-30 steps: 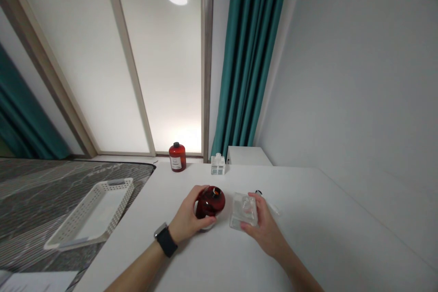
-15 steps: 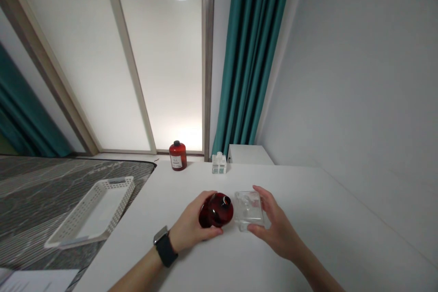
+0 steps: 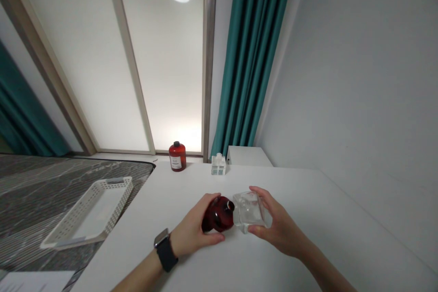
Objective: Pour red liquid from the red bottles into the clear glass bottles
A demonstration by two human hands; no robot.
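Observation:
My left hand (image 3: 191, 233), with a dark watch on its wrist, is wrapped round a dark red round bottle (image 3: 219, 214) tilted to the right just above the white table (image 3: 308, 219). My right hand (image 3: 278, 226) grips a clear square glass bottle (image 3: 249, 211), tipped to the left. The open neck of the red bottle meets the neck end of the clear bottle.
A second red bottle with a black cap (image 3: 177, 157) and a small clear glass bottle (image 3: 218, 164) stand at the table's far edge. A white perforated tray (image 3: 68, 228) lies on the dark marbled surface to the left. A white box (image 3: 248, 156) sits behind, by the teal curtain.
The red bottle has tipped further to the right and the clear bottle has turned toward it, so their necks now meet. Both hands shifted slightly right.

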